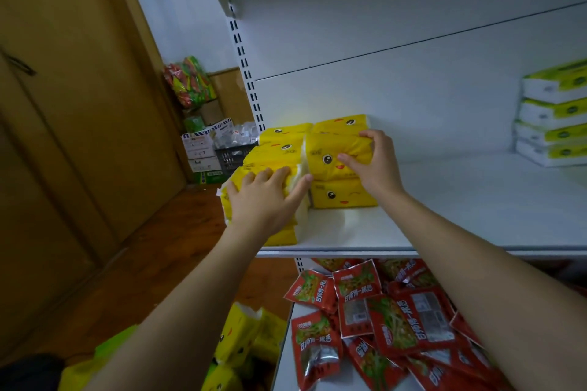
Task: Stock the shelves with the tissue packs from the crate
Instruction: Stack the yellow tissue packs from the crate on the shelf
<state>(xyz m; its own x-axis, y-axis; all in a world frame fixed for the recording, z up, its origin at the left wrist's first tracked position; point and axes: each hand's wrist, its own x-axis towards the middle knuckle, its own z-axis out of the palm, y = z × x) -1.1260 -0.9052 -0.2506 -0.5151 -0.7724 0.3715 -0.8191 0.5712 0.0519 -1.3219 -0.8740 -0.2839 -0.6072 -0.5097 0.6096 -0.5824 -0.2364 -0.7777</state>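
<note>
Tissue packs [343,197] in yellow wrappers printed with cartoon faces stand stacked at the left end of the white shelf [460,206], in the middle of the frame, in two columns that touch, with more rows behind them. Right hand [374,165] grips the top pack [330,152] of the right column, thumb on its front face and fingers curled over its upper back edge. Left hand [266,200] lies on the front pack [239,178] of the left column at the shelf's near left corner, fingers almost straight and together, thumb spread toward the right column, grasping nothing. At the right edge of the frame, well apart, white-and-green packs [552,114] sit stacked on the same shelf. Below, red snack sachets [390,324] lie heaped on the lower shelf [286,359]. At the bottom left, loose yellow packs [238,336] lie beside something green; whether that is the crate cannot be told. A wooden door [63,105] fills the upper left, with cartons [198,149] and a dark crate [233,157] on the floor beyond.
</note>
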